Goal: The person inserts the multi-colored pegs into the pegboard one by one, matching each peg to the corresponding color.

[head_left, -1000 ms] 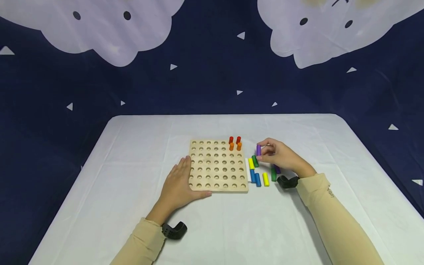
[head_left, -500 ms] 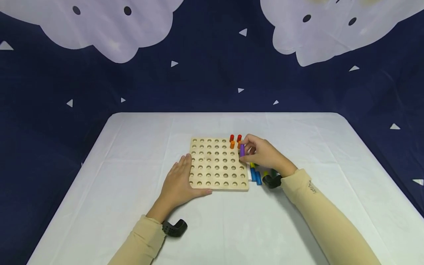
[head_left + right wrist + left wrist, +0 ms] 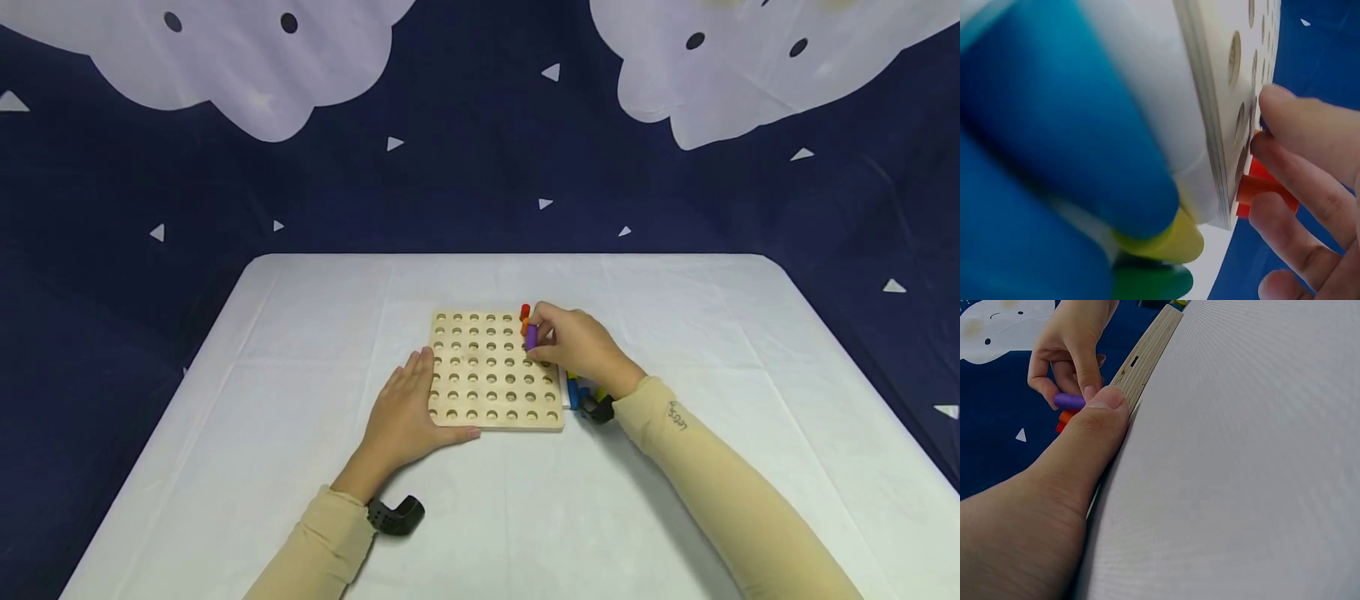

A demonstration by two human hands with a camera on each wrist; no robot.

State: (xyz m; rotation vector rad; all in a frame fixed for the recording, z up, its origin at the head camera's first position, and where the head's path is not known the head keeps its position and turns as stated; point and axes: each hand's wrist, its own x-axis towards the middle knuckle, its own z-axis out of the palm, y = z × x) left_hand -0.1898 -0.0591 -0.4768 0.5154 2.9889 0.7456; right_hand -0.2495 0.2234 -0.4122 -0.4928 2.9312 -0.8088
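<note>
A square wooden pegboard [image 3: 482, 354] with rows of round holes lies on the table. My left hand [image 3: 401, 408] rests against its left side, fingers straight along the edge and thumb at the front edge. Between thumb and fingertips my right hand [image 3: 585, 343] pinches a purple peg [image 3: 531, 337], upright close over the board's right part, just in front of an orange peg [image 3: 524, 326]. A red peg [image 3: 525, 310] stands behind that one. The purple peg [image 3: 1069, 401] shows in the left wrist view too. My right hand hides the neighbouring red and orange pegs in the head view.
Along the board's right side lie loose pegs: white [image 3: 1154, 75], blue [image 3: 1066, 119], yellow [image 3: 1175, 240] and green [image 3: 1154, 281]. My right wrist and its black wrist camera [image 3: 597, 409] cover part of them in the head view. A white cloth [image 3: 495, 517] covers the table.
My right hand has carried the purple peg leftward from above the loose pegs to over the board. My left hand has stayed at the board's edge.
</note>
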